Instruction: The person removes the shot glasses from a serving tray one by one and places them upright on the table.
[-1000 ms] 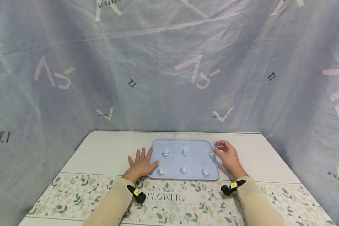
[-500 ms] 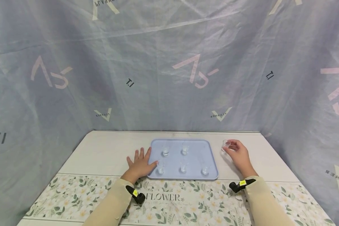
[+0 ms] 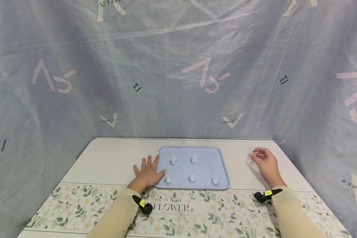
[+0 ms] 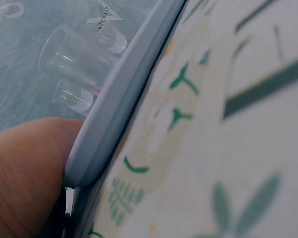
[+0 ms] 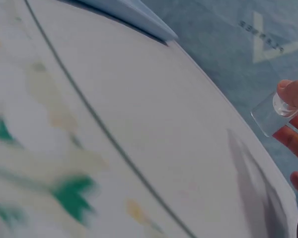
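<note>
right hand (image 3: 266, 165): our fingertips (image 5: 294, 94) pinch a small clear glass (image 3: 251, 153), lifted above the table (image 3: 107, 162) at about 3 o'clock from the tray (image 3: 208, 155), well apart from its rim. the wrist view cuts off most of the hand; whether the glass holds anything we cannot tell.

left hand (image 3: 147, 173): fingers spread flat on the table, thumb (image 4: 25, 173) pressed against the tray's 8 o'clock corner. palm contact hidden from the wrist view.

five more glasses (image 3: 193, 156) stand upright on the tray, two in the far row, three in the near one; outlines faint. a floral runner (image 3: 196, 215) lies at 6 o'clock. a grey printed curtain (image 3: 178, 66) closes in the table's far and side edges; bare tabletop lies right of the tray under the held glass.
</note>
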Demonstrator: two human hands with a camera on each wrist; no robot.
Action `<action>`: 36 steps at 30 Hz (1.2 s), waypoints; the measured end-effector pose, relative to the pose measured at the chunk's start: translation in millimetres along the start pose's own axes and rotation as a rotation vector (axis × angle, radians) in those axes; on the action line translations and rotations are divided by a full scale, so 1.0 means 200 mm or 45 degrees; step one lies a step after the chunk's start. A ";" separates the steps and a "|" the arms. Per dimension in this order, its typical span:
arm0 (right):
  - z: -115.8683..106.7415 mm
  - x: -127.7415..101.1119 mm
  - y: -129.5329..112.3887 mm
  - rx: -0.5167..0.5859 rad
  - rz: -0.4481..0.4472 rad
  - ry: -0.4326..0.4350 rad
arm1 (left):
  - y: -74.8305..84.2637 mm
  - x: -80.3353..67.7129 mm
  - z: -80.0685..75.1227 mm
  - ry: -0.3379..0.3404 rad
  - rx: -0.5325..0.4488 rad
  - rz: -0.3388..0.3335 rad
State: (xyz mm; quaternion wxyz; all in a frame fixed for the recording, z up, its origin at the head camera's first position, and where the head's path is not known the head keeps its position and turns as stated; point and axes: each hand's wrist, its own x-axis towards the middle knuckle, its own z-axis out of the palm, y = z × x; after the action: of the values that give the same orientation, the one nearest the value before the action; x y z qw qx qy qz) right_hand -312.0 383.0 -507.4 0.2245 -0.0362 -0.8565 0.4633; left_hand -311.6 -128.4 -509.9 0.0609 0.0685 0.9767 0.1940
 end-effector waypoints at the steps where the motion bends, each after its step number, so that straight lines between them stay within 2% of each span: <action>1: -0.02 0.00 0.01 -0.006 0.000 0.003 | 0.00 0.00 0.00 0.001 -0.005 0.002; 9: -0.12 0.03 0.05 -0.080 0.013 -0.017 | 0.00 -0.01 0.00 0.003 0.003 0.003; 20: -0.16 0.03 0.13 -0.171 0.029 -0.033 | -0.01 0.01 0.02 -0.006 -0.023 -0.002; 28: -0.17 0.03 0.13 -0.197 0.054 -0.104 | -0.02 0.03 0.02 -0.014 -0.032 0.001; 36: -0.18 0.04 0.12 -0.179 0.105 -0.200 | -0.02 0.01 0.01 -0.013 -0.042 -0.001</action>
State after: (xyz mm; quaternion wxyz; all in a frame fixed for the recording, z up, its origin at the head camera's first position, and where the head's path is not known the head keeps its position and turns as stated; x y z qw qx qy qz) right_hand -308.3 426.1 -506.6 0.1344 -0.0508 -0.8996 0.4125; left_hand -314.5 -130.4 -513.8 0.0671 0.0682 0.9731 0.2098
